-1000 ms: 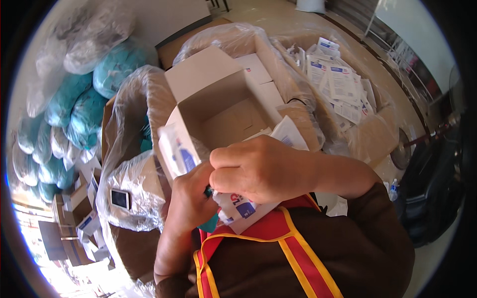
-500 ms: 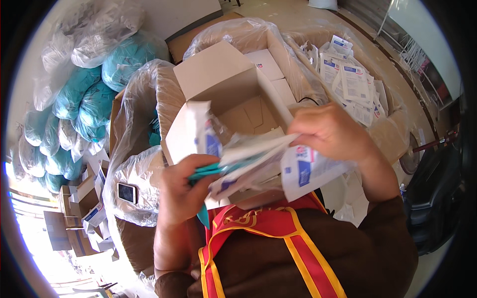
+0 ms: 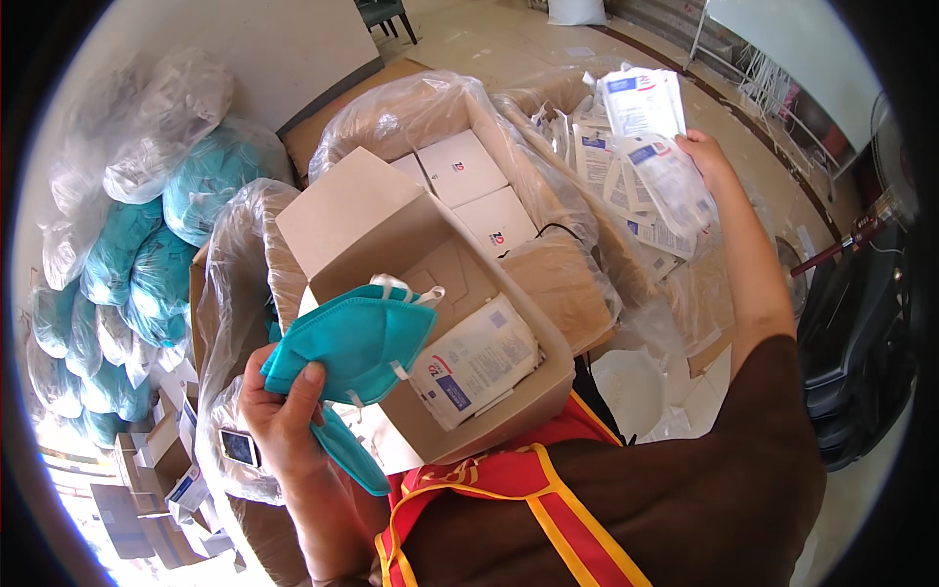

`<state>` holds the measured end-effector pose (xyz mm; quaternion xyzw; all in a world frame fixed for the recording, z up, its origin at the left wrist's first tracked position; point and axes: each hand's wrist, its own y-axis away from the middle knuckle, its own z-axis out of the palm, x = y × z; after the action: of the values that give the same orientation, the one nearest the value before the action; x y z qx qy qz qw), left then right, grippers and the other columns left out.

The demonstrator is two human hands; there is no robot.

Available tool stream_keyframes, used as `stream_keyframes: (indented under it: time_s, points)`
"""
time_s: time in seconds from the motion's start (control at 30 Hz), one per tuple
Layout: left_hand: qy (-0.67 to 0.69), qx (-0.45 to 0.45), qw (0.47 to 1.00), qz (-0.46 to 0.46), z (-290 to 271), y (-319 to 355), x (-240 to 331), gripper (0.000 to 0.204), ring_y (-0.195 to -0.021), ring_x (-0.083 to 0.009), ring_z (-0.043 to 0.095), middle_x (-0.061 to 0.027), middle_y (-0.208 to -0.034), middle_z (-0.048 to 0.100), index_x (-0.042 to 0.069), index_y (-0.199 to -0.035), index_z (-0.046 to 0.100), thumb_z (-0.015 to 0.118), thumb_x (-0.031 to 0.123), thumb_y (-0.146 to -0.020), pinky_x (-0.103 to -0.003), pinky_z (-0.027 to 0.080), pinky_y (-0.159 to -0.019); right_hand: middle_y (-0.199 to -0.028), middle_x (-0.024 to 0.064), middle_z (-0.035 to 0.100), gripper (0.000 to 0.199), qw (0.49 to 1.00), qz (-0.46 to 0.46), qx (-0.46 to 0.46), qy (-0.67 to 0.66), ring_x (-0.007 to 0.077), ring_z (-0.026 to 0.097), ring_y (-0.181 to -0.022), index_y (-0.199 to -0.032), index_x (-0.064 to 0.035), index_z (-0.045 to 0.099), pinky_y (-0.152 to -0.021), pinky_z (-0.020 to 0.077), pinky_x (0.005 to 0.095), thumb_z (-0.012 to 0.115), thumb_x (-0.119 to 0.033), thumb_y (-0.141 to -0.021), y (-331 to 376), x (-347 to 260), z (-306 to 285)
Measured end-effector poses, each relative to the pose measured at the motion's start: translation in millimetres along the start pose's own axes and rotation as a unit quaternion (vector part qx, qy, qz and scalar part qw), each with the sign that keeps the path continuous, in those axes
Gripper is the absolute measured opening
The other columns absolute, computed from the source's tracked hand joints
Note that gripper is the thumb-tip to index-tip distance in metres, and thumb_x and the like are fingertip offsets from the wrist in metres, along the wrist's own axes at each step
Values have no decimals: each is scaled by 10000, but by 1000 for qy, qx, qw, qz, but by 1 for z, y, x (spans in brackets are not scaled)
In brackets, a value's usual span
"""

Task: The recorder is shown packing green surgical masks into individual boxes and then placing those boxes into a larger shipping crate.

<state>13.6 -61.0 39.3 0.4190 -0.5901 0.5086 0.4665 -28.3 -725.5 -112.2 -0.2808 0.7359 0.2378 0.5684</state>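
We hold, left hand, fingers clamped: teal folded fabric masks. Right hand, fingers clamped: white-and-blue flat packets. Just right of the left fingers: open brown cardboard box, white printed packets inside. Below the right fingers: plastic-lined cardboard carton.

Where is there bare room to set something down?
Inside the open carton, bare cardboard shows between the white packets and the raised flap, though the teal mask partly overlaps it in view. Bare pale floor lies between the chair and the white sack. The right-hand bin, heaped with more packets, and the left side, piled with stuffed bags, are crowded.
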Motion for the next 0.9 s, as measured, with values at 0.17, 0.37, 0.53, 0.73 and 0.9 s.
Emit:
stream_keyframes:
  time_s: [0.17, 0.37, 0.53, 0.73, 0.9]
  points:
    - [16, -12, 999, -26, 17, -4, -9, 214, -477, -16, 420, 17, -678, 585, 10, -976, 618, 746, 56, -811, -162, 292, -436, -1044, 110, 691, 396, 952, -160, 131, 227, 178, 647, -935, -1250, 7, 591, -837, 498, 317, 657, -152, -893, -46, 39, -6]
    - [-4, 4, 998, -65, 26, -7, -7, 261, -683, -60, 545, 6, -789, 625, 27, -950, 613, 794, 88, -772, -204, 435, -610, -981, 45, 671, 252, 967, -168, -166, 94, 124, 614, -889, -1130, 7, 643, -816, 491, 261, 623, -113, -909, 86, -86, 104]
    - [136, -19, 990, -27, 32, -3, -14, 214, -745, -74, 599, -20, -833, 656, 34, -922, 592, 772, 19, -808, -218, 493, -675, -996, 70, 652, 293, 845, -461, -263, 62, 127, 625, -885, -1108, -12, 633, -762, 512, 283, 724, -60, -834, 256, -192, 206]
    - [164, -43, 985, -44, 13, 12, -9, 200, -669, -46, 550, 1, -782, 628, 56, -913, 576, 760, 104, -851, -180, 436, -588, -794, 29, 595, 368, 868, -366, -334, 31, 84, 539, -701, -1138, -23, 585, -639, 463, 252, 743, -45, -806, 298, -209, 257]
    - [195, 73, 978, -21, -25, -2, -10, 143, -441, -52, 390, 24, -563, 496, 85, -936, 615, 658, 221, -941, -211, 305, -448, -739, 14, 571, 166, 856, -333, -388, 74, 93, 532, -674, -926, -15, 635, -629, 449, 245, 727, 0, -788, 307, -209, 229]
